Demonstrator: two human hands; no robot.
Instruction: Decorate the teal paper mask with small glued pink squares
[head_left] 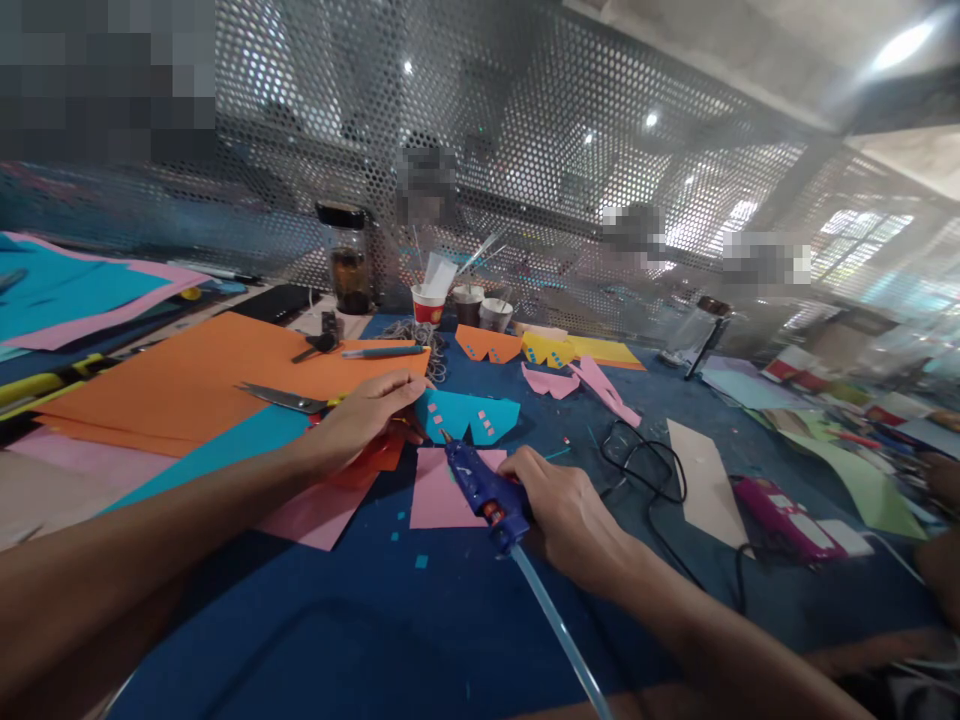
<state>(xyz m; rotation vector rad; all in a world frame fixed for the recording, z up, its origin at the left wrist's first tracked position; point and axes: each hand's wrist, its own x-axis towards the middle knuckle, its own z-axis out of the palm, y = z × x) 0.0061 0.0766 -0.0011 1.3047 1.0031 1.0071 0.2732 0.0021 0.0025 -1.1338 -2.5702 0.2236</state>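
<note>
My left hand (pixel 386 405) pinches the left end of a blue paper cutout (pixel 491 405) that has notches along its lower edge and several small pink squares stuck on it. In my right hand (pixel 559 490) is a dark blue hot glue gun (pixel 480 480), its nozzle close to the cutout's lower left part. A long clear glue stick (pixel 559 620) sticks out of the gun's back. Beneath the gun lies a pink paper sheet (pixel 435 490). Small blue paper squares (pixel 421 562) are scattered on the table nearby. Scissors (pixel 281 397) rest by my left wrist, their handles partly hidden.
Orange sheets (pixel 187 370) spread to the left, with a blue pen (pixel 382 351) on them. Beyond stand paper cups (pixel 429 305) and a dark-lidded jar (pixel 351 265). Orange (pixel 487 345) and yellow cutouts (pixel 547 349) lie ahead. To the right are a black cable (pixel 645 470) and a magenta power strip (pixel 787 518).
</note>
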